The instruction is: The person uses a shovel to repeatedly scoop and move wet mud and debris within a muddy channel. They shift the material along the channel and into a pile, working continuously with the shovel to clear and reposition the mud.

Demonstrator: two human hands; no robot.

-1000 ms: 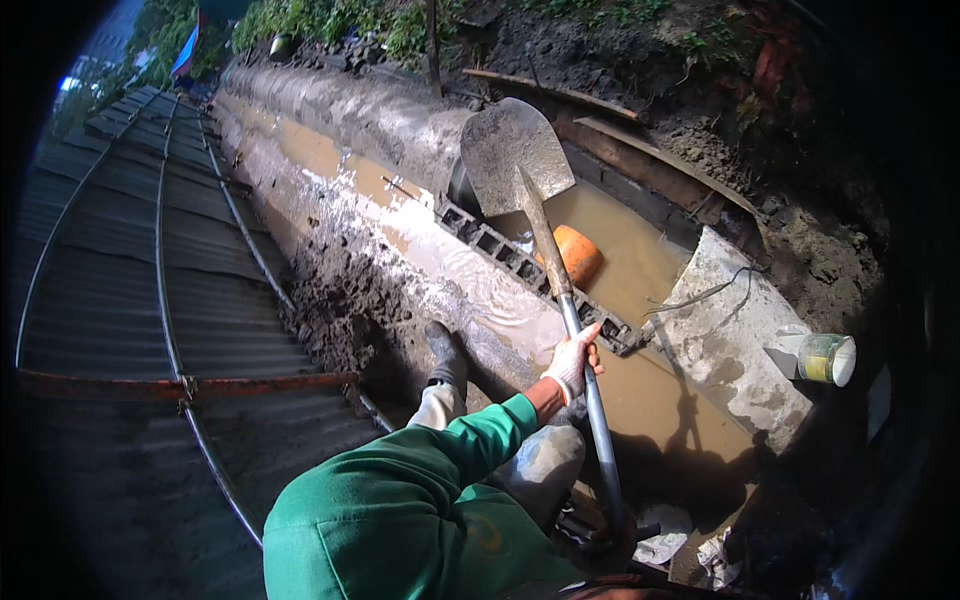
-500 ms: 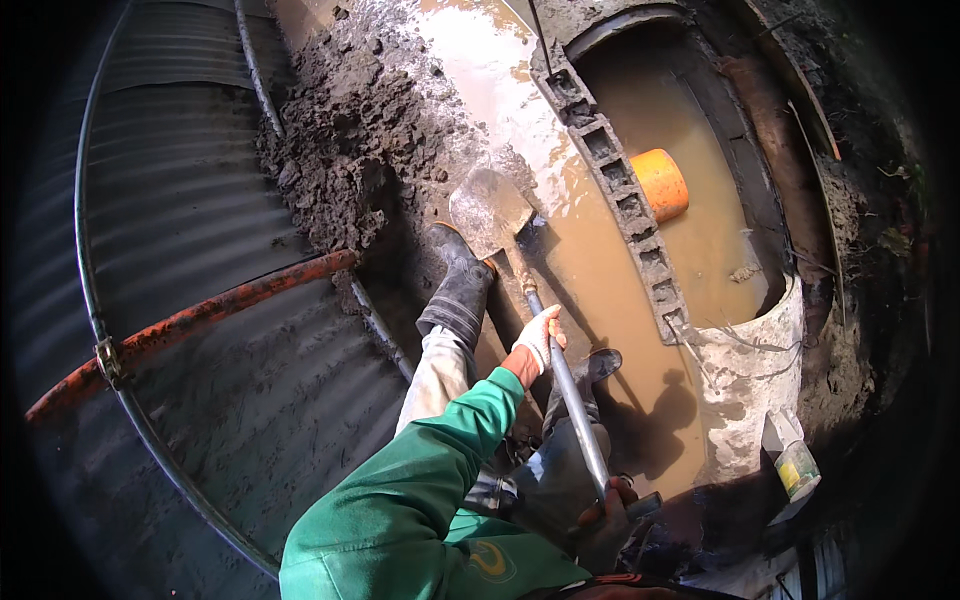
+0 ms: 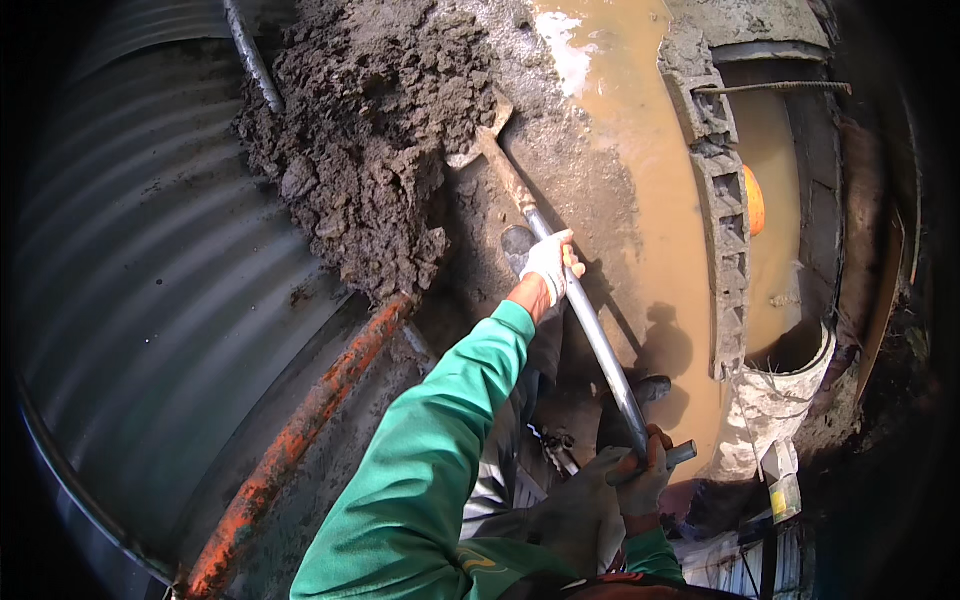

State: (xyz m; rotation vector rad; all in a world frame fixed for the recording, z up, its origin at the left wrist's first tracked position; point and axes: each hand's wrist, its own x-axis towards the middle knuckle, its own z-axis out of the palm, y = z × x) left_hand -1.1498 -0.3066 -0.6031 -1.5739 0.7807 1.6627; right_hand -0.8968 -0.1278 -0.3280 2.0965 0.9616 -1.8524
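To the left of the white-gloved left hand (image 3: 550,265) spreads a wide grey-green corrugated sheet (image 3: 150,240). To this hand's right lies brown muddy water (image 3: 665,190); ahead and to its left rises a lumpy heap of dark mud (image 3: 365,120). A round rust-orange pole (image 3: 265,460) slants back at the left of the same forearm. Right of the hand, beyond the water, stands a row of grey hollow concrete blocks (image 3: 728,250).

The long shovel with silver-grey tubular shaft (image 3: 600,345) has its long axis slantwise: the metal blade (image 3: 502,113) is ahead and slightly left of the left hand, beside the heap; whether they touch, I cannot tell. The left hand, nearer to the blade, is closed around the shaft. The shadowed right hand (image 3: 643,482), behind and to the right, grips the handle end.
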